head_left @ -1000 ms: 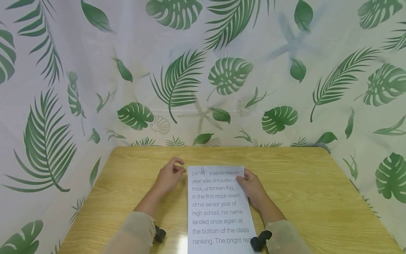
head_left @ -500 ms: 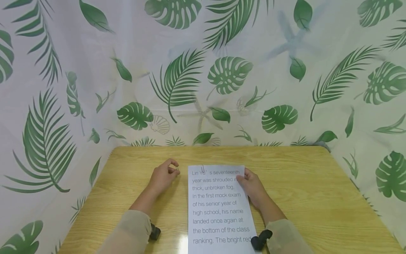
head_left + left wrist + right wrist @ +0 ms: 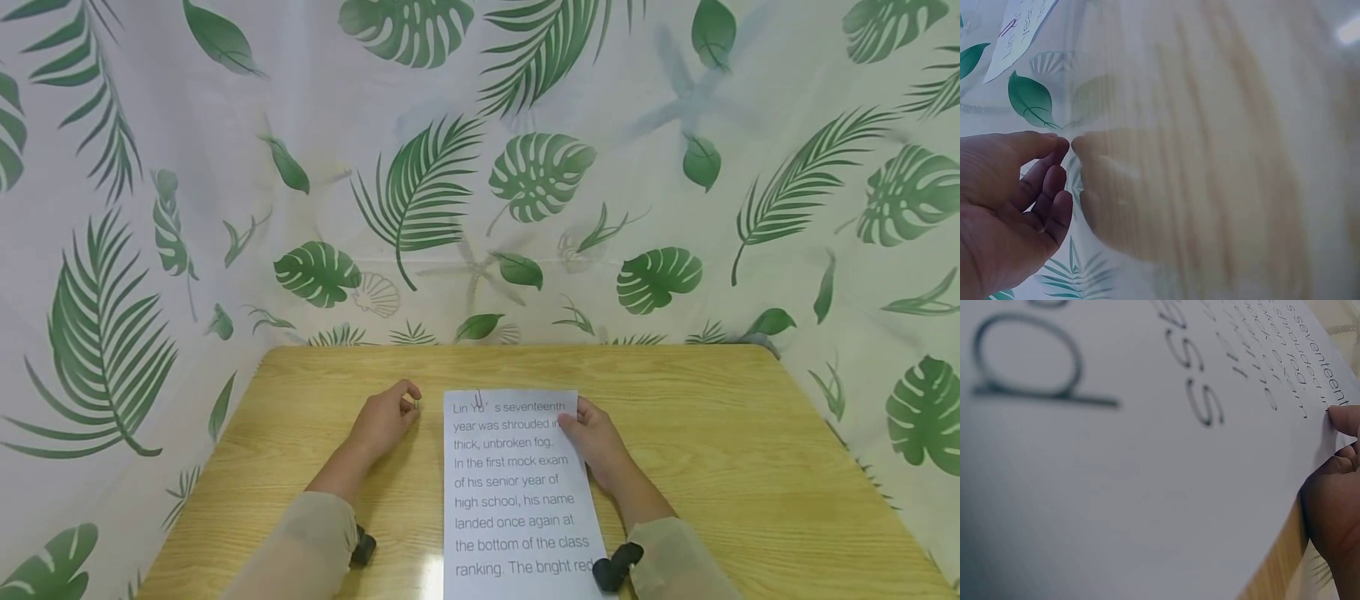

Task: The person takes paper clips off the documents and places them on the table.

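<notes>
A printed sheet of paper (image 3: pixel 517 492) stands out in the middle, tilted up over the table. My right hand (image 3: pixel 600 442) grips its upper right edge, thumb on the printed face and the other fingers behind; the right wrist view shows the same hold by my thumb (image 3: pixel 1344 419). A paper clip (image 3: pixel 478 400) sits on the sheet's top edge, over the first line. To the left of the sheet, my left hand (image 3: pixel 380 421) brings thumb and forefinger together around a small thin wire-like piece (image 3: pixel 417 404). In the left wrist view those fingertips are right at the tabletop, and the piece is hidden.
The wooden table (image 3: pixel 750 467) spreads to both sides, its far edge meeting a white leaf-print curtain (image 3: pixel 480 192). Black wrist cameras, such as the one on the right sleeve (image 3: pixel 618 567), stick out inward; the right one overlaps the sheet's lower corner.
My left hand has drawn away from the sheet, leftward and slightly down, with the small piece at its fingertips. My right hand and the sheet have stayed in place.
</notes>
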### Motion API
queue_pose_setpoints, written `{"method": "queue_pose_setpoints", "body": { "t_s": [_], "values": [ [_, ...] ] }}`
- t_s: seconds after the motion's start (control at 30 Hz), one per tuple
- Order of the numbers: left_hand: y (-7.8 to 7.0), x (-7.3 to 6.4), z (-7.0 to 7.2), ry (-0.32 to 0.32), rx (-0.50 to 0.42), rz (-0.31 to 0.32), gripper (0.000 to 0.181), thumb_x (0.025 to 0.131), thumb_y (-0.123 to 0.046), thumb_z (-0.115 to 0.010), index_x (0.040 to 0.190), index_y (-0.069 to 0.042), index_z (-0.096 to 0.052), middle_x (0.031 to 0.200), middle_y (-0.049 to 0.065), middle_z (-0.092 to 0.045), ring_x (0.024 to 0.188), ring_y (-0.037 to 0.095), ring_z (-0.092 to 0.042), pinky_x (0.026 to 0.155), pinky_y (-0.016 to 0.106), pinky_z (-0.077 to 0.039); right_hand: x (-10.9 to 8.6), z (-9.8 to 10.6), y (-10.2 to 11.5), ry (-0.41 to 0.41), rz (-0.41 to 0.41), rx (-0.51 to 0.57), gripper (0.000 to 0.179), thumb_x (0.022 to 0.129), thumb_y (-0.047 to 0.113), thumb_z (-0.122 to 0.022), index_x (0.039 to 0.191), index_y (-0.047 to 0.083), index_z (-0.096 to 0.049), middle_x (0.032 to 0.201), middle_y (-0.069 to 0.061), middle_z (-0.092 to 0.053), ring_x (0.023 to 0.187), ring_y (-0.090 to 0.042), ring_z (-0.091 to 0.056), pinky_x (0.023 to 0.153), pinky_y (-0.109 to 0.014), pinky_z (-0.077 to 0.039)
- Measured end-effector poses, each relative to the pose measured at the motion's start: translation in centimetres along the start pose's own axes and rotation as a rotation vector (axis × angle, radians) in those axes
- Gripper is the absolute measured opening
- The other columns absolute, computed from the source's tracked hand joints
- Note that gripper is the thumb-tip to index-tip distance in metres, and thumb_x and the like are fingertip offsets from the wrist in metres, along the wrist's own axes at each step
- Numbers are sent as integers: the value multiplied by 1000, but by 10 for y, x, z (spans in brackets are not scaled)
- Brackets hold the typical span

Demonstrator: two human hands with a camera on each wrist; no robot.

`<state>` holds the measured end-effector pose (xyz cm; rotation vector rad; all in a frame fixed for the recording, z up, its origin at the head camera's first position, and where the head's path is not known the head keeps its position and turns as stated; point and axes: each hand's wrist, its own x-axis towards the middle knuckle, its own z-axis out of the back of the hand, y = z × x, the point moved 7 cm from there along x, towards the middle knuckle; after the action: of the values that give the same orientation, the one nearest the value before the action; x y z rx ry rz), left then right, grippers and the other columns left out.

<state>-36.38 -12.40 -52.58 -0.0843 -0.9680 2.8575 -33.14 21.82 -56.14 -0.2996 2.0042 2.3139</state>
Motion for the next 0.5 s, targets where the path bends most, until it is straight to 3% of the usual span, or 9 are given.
{"method": "queue_pose_setpoints", "body": {
  "t_s": [0.5],
  "values": [
    [1,1,-1,-1,3,4,19,100,-11,-78,118,-10,-72,107,5,-80,101,20,-75,92,40,-61,2,1,-2,9,10,3,40,115,17,-49,155,15,-55,129,-14,-77,100,-21,-81,82,-29,-65]
  ]
}}
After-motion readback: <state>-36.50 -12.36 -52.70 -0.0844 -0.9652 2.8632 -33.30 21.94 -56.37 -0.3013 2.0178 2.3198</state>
